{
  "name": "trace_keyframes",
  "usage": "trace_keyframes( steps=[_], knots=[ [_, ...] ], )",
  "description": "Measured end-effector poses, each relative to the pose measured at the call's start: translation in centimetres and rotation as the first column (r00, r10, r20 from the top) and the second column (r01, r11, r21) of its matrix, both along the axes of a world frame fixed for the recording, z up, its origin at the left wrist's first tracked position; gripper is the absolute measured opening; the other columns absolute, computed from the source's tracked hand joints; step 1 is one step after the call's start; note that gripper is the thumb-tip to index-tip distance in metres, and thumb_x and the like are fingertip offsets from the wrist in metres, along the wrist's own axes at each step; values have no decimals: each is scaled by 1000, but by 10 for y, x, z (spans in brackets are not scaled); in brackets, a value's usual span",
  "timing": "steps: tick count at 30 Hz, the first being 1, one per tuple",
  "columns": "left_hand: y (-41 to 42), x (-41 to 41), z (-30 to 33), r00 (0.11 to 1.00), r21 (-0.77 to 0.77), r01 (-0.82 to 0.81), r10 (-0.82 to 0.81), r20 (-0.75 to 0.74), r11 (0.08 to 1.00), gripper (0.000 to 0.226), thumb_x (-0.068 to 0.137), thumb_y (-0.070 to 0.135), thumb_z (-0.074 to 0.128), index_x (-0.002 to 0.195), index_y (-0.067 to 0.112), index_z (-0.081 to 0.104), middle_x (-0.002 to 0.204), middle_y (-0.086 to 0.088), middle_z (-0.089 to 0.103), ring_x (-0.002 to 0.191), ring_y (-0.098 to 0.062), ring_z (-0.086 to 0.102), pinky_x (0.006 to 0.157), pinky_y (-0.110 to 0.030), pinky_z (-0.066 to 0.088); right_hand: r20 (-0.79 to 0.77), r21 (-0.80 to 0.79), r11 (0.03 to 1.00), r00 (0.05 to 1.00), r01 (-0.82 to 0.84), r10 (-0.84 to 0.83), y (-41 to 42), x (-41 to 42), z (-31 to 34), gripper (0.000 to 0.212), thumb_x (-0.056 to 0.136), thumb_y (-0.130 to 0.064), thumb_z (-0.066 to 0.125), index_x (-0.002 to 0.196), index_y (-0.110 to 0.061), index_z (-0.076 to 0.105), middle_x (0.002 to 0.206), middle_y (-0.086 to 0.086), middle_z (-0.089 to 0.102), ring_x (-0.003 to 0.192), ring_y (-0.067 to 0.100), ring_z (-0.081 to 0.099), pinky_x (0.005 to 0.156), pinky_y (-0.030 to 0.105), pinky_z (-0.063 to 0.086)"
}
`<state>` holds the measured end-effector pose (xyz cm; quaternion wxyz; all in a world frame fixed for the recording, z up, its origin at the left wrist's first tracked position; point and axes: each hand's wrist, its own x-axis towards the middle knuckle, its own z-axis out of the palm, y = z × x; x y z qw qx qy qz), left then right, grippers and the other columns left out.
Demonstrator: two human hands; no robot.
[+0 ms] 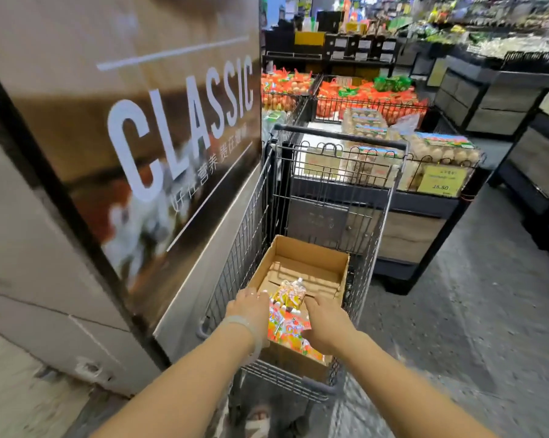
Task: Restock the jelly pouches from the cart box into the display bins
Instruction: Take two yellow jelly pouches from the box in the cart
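An open cardboard box (311, 257) sits in a wire shopping cart (371, 235). Orange and yellow jelly pouches (290, 295) lie bunched at the box's near end; its far half shows bare cardboard. My left hand (249, 306) reaches down into the box at the left of the pouches, fingers curled against them. My right hand (322, 320) presses on the pouches from the right. Both palms face down, so the fingertips are hidden and the grip cannot be made out. A pale bangle circles my left wrist.
A tall panel printed "CLASSIC" (178, 121) stands close on the left of the cart. Beyond the cart is a display table with egg cartons (444, 150) and a yellow price tag (442, 181). Wire bins of orange-netted goods (361, 96) stand further back. Grey aisle floor (472, 311) lies to the right.
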<state>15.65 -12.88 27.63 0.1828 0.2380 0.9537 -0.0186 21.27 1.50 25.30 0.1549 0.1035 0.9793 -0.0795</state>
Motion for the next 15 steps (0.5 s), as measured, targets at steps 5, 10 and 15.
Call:
trace_keyframes(
  steps=[5,10,15],
  knots=[
    [54,-104,-65,994,-67,42,-35,101,997,63,79,27,69,132,14,37,139,-7,35,131,-28,34,102,-40,38,105,-74,990,988,121,-113,49,-85,-61,55,90,-36,55,135,-11,38,136,11,44,124,31,43,100,40,41],
    [106,-209,-130,965,-132,70,-34,260,989,59,85,30,65,134,13,37,140,-7,34,132,-28,34,104,-39,37,240,-164,936,933,310,-267,99,-175,-121,42,88,-24,55,127,-11,48,131,11,52,118,29,52,96,40,47],
    [146,-279,-212,916,-215,84,10,402,973,52,89,25,59,135,9,41,140,-10,41,131,-29,41,104,-37,40,390,-292,820,844,492,-368,129,-227,-198,4,92,-24,49,90,-20,49,93,1,53,100,22,56,81,25,45]
  ],
)
